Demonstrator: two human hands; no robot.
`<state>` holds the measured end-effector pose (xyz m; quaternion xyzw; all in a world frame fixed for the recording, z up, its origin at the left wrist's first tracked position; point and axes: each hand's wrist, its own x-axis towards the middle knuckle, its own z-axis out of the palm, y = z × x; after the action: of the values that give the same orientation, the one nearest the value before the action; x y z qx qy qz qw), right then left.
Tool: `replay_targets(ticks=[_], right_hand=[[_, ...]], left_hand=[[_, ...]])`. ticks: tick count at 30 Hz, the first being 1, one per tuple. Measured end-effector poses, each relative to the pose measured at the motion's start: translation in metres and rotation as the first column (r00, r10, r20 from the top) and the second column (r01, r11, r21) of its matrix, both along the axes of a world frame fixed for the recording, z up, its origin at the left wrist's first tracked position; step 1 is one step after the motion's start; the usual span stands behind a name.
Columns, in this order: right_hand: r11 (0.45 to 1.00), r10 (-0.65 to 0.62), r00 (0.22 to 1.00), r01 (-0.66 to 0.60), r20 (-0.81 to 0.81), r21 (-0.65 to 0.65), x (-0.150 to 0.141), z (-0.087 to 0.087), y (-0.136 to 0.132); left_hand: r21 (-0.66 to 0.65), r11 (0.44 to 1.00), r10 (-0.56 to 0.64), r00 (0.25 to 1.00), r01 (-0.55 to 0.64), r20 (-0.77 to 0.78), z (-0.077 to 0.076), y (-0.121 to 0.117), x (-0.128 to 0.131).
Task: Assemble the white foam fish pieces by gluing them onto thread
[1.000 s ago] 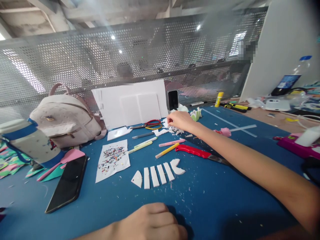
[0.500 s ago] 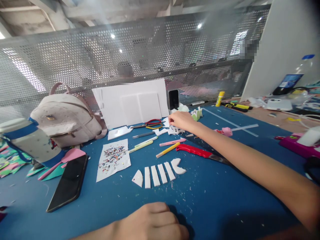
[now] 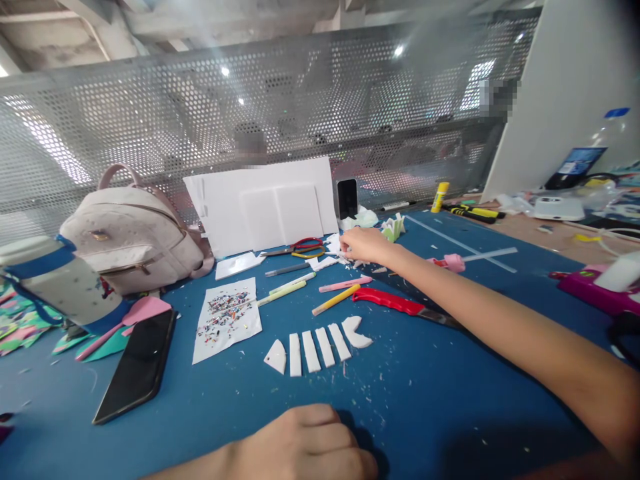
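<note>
My right hand (image 3: 365,245) reaches far across the blue mat (image 3: 410,373), fingers curled down onto a pile of white foam scraps (image 3: 336,257); what it pinches is too small to name. My left hand (image 3: 305,443) rests as a loose fist on the mat at the near edge, nothing visible in it. Between the hands lies a row of cut white foam pieces (image 3: 317,347). A red-handled knife (image 3: 395,305) lies under my right forearm, beside a yellow pen (image 3: 335,300) and a pink pen (image 3: 344,285).
A black phone (image 3: 136,365) and a paper sheet with coloured bits (image 3: 227,319) lie at left. A pale backpack (image 3: 130,237) and a bottle (image 3: 60,283) stand behind. White boards (image 3: 260,203) lean on the mesh fence. Scissors (image 3: 300,249), a glue stick (image 3: 440,197) sit farther back.
My right hand has shifted slightly among the white scraps, fingers curling lower onto them. The left hand has stayed put.
</note>
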<state>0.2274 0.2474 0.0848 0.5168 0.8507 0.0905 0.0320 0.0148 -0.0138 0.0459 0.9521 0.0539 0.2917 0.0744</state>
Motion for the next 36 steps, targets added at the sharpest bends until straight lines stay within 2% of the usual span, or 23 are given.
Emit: replay_targets(ticks=[2,4,8,10,17,23,27,31,36], right_hand=[[0.996,0.014,1.000,-0.012,-0.023,0.083,0.000,-0.002,0.001],[0.988,0.083,0.996,-0.077,-0.040,0.133,-0.002,-0.004,0.000],[0.945,0.309,0.950,-0.301,-0.047,0.126,-0.015,-0.010,-0.010],[0.926,0.366,0.929,-0.358,-0.049,0.122,-0.023,-0.015,-0.016],[0.947,0.307,0.950,-0.300,-0.057,0.112,-0.029,-0.023,-0.019],[0.972,0.235,0.967,-0.231,-0.102,0.043,-0.023,-0.013,-0.014],[0.980,0.197,0.958,-0.199,-0.210,0.009,-0.023,-0.001,-0.016],[0.975,0.204,0.891,-0.223,-0.405,0.000,-0.025,0.017,-0.025],[0.933,0.263,0.682,-0.360,-0.683,0.000,-0.030,0.039,-0.039]], left_hand=[[0.010,1.000,-0.004,1.000,0.004,0.001,0.000,0.000,0.001],[0.010,1.000,0.008,1.000,-0.008,-0.002,-0.001,0.001,0.001],[0.017,1.000,0.016,1.000,-0.016,-0.014,-0.003,0.001,0.000],[0.021,1.000,0.014,1.000,-0.014,-0.015,-0.004,0.001,-0.001],[0.005,1.000,-0.017,1.000,0.017,-0.025,-0.005,0.001,-0.005],[0.012,0.999,-0.042,0.999,0.042,-0.029,-0.006,0.003,-0.005],[-0.003,1.000,-0.024,1.000,0.024,-0.007,-0.005,0.003,-0.003],[0.006,1.000,-0.018,1.000,0.018,-0.012,-0.004,0.001,-0.003],[0.013,1.000,-0.007,1.000,0.008,-0.020,-0.004,0.002,-0.003]])
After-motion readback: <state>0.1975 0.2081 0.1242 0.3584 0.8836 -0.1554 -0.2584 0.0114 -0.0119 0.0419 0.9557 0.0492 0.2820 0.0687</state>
